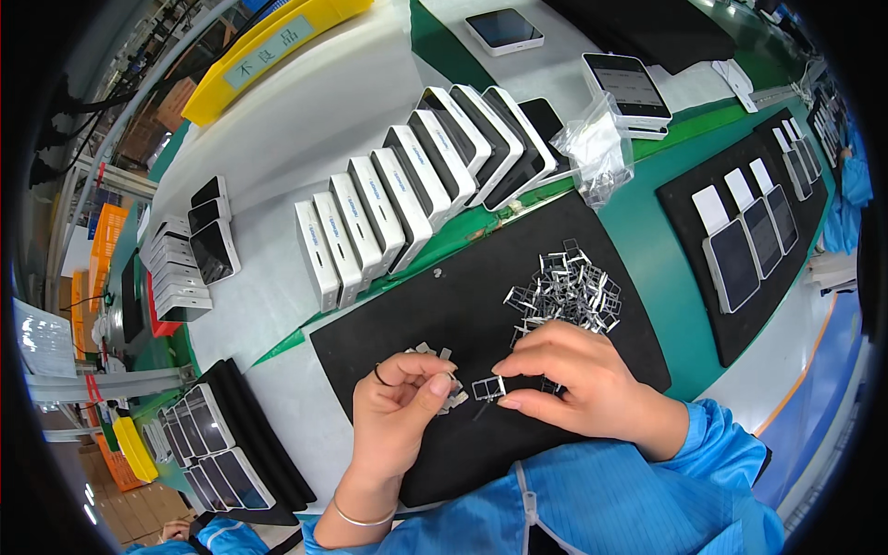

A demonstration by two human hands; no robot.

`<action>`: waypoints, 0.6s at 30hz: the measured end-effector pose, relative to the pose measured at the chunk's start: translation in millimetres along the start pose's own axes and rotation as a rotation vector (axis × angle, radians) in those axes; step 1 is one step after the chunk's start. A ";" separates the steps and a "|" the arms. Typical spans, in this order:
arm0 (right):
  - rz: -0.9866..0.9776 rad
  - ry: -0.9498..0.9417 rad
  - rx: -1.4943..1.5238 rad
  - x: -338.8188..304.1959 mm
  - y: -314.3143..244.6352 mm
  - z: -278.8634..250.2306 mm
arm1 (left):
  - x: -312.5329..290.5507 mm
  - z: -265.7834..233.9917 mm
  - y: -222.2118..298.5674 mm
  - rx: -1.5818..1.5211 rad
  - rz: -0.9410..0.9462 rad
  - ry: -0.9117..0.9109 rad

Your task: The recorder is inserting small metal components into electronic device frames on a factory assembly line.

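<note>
My right hand (578,384) pinches a small framed metal SIM card tray (487,388) between thumb and forefinger, over the black mat (407,319). Close to its left, my left hand (398,402) has thumb and forefinger pressed together; what lies between the tips is too small to make out. Several small pale flat pieces (455,400) show beside and behind those left fingertips. Beyond my right hand a heap of similar SIM card trays (573,289) lies on the mat, its near part hidden by that hand.
Beyond the mat stands a row of white boxed devices (375,208). A clear plastic bag (597,153) lies at its right end. Dark-screened devices (731,264) rest on a right-hand mat, others (213,444) at lower left. A yellow bin (277,46) stands far left.
</note>
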State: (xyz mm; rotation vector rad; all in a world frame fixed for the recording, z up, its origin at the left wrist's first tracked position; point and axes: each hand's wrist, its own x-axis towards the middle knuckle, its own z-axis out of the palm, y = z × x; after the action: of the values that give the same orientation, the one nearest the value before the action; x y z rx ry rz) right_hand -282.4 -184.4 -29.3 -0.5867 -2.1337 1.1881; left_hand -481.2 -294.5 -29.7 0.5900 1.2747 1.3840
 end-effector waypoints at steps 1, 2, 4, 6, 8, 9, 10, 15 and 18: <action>-0.007 -0.012 0.013 0.5 -1.8 -0.1 | -1.3 1.2 -0.5 -0.004 -0.002 0.001; -0.014 -0.024 0.027 0.9 -3.0 0.0 | -2.9 3.3 -0.3 -0.064 -0.002 -0.024; -0.022 -0.036 0.029 1.0 -3.9 1.0 | -5.4 3.3 -1.4 -0.127 -0.005 -0.051; -0.029 -0.047 0.030 0.8 -4.2 1.4 | -7.7 0.2 -2.9 -0.120 -0.007 -0.117; -0.096 -0.078 0.002 0.5 -3.9 1.5 | -8.7 2.7 4.6 -0.087 -0.029 -0.143; -0.090 -0.081 0.000 0.4 -4.8 2.0 | -9.2 3.8 7.6 -0.052 -0.048 -0.166; -0.100 -0.100 0.021 0.8 -5.8 2.7 | -9.1 3.4 8.0 -0.057 -0.052 -0.165; -0.082 -0.164 0.102 1.1 -6.8 2.3 | -9.5 -0.8 11.5 -0.082 -0.145 -0.300; -0.084 -0.174 0.134 0.7 -7.0 4.0 | -9.2 0.0 12.3 -0.087 -0.199 -0.340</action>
State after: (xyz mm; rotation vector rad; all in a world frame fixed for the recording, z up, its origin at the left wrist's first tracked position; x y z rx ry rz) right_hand -286.2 -189.8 -24.7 -0.3421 -2.1771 1.3646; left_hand -483.4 -300.6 -15.7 0.5924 0.9668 1.1133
